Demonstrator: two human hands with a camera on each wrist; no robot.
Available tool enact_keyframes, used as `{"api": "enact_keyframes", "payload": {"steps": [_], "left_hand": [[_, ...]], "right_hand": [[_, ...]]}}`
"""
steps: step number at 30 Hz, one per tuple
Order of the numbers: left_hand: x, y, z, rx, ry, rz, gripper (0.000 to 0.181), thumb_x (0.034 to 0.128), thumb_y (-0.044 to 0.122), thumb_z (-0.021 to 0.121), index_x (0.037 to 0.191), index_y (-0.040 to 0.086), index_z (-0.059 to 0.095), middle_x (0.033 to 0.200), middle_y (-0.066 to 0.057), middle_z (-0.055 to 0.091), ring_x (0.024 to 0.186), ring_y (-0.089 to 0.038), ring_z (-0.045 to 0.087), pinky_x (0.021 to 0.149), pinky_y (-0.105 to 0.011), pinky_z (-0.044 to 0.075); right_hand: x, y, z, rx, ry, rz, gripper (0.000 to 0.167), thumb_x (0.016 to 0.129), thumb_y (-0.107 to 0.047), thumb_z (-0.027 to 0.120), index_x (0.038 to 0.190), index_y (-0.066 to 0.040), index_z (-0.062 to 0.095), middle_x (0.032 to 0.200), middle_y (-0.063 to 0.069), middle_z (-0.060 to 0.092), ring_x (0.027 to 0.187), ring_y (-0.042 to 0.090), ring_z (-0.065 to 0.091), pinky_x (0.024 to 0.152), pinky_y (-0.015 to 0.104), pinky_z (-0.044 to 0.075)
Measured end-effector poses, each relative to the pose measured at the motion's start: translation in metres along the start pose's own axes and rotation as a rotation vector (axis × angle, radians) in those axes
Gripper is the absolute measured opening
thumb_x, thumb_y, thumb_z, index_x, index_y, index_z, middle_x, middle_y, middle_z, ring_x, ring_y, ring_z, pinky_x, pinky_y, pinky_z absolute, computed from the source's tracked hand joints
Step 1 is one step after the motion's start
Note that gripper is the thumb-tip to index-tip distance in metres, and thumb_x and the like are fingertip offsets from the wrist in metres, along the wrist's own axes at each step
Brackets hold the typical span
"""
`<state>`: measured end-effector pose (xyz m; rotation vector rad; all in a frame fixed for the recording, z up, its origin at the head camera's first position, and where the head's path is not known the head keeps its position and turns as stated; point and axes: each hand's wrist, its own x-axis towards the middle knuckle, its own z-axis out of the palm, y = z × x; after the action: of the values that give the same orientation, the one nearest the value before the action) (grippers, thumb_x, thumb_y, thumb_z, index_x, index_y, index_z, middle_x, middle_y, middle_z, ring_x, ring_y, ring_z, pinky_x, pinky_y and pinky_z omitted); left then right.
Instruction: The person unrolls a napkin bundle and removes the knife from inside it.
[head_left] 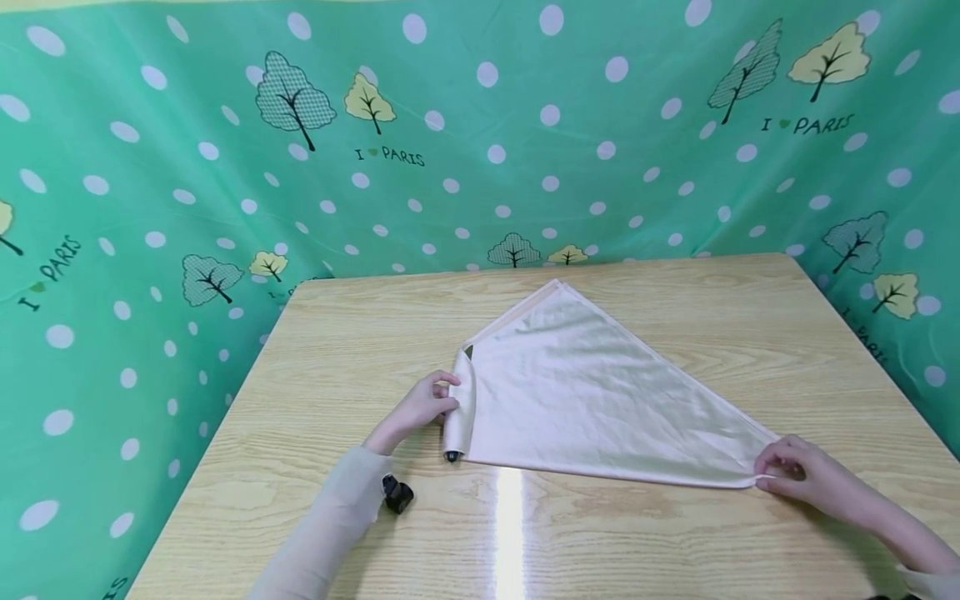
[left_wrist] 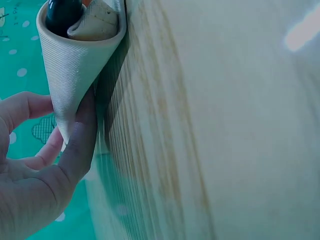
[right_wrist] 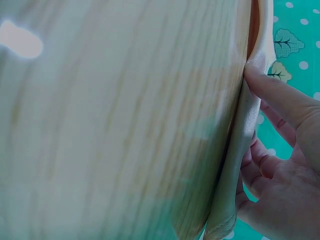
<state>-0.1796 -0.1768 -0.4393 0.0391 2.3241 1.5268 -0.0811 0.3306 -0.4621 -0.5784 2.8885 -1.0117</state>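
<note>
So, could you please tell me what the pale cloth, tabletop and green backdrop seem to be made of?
Pale cloth: woven fabric, perhaps satin-like, with soft sheen and fine ribbing up close.
Tabletop: wood or wood-look laminate, glossy, showing grain and a bright reflection.
Green backdrop: probably printed fabric, judging by its soft creases.

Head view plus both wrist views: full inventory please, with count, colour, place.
cloth: 1, cream, shiny, on the table between the hands, left end rolled
dark object: 1, nearly black, inside the rolled end, mostly hidden; can't identify
table: 1, light wood grain, under the cloth
curtain: green, white dots, printed trees, behind and beside the table
wrist camera: 1 clearly visible, black, by the left sleeve
sleeves: 2, pale, on the forearms; right one mostly out of frame
left hand: 1, bare, holding the roll
right hand: 1, bare, pinching the cloth's right corner
</note>
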Motion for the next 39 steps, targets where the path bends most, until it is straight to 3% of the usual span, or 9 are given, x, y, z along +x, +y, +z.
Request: {"api": "enact_keyframes", "payload": {"steps": [10,19,29,35,39], "left_hand": [[-0.001,-0.002,-0.005,-0.040,0.025,-0.017,0.041,0.0760,-0.008,0.054,0.116,-0.005,0.045,0.076,-0.008,0.051,0.060,-0.012,0.051,0.053,-0.023,0.047],[-0.001,-0.003,-0.005,0.015,0.074,-0.015,0.040,0.0743,-0.011,0.055,0.113,-0.007,0.049,0.086,-0.019,0.055,0.064,-0.015,0.054,0.057,-0.027,0.050],[-0.002,-0.005,-0.009,0.018,0.064,-0.014,0.037,0.0746,-0.013,0.055,0.111,-0.009,0.049,0.082,-0.015,0.052,0.061,-0.015,0.052,0.055,-0.029,0.051],[-0.003,-0.002,-0.012,0.165,0.099,0.034,0.034,0.0730,-0.008,0.061,0.106,-0.005,0.054,0.079,-0.013,0.055,0.062,-0.015,0.053,0.056,-0.030,0.051],[-0.005,0.001,-0.014,0.242,0.113,0.088,0.031,0.0738,-0.003,0.061,0.105,-0.003,0.057,0.079,-0.011,0.056,0.065,-0.014,0.054,0.057,-0.028,0.049]], "right_hand": [[0.000,0.000,0.000,0.000,-0.008,0.004,0.021,0.069,-0.005,0.072,0.075,-0.018,0.057,0.077,-0.010,0.042,0.067,-0.002,0.034,0.053,0.020,0.030],[0.000,-0.001,-0.001,-0.022,-0.030,0.048,0.017,0.071,-0.007,0.071,0.075,-0.017,0.057,0.077,-0.006,0.042,0.067,-0.002,0.034,0.053,0.020,0.030],[0.001,-0.001,0.000,-0.007,-0.011,0.022,0.019,0.070,-0.006,0.071,0.075,-0.017,0.057,0.078,-0.008,0.042,0.067,-0.002,0.034,0.053,0.020,0.031],[0.002,-0.004,-0.003,-0.039,-0.083,0.119,0.013,0.074,-0.012,0.069,0.077,-0.015,0.057,0.078,-0.001,0.042,0.067,-0.001,0.033,0.054,0.020,0.031],[0.001,-0.004,-0.003,-0.030,-0.072,0.101,0.014,0.073,-0.010,0.069,0.076,-0.015,0.057,0.078,-0.002,0.042,0.067,-0.001,0.033,0.053,0.019,0.031]]}}
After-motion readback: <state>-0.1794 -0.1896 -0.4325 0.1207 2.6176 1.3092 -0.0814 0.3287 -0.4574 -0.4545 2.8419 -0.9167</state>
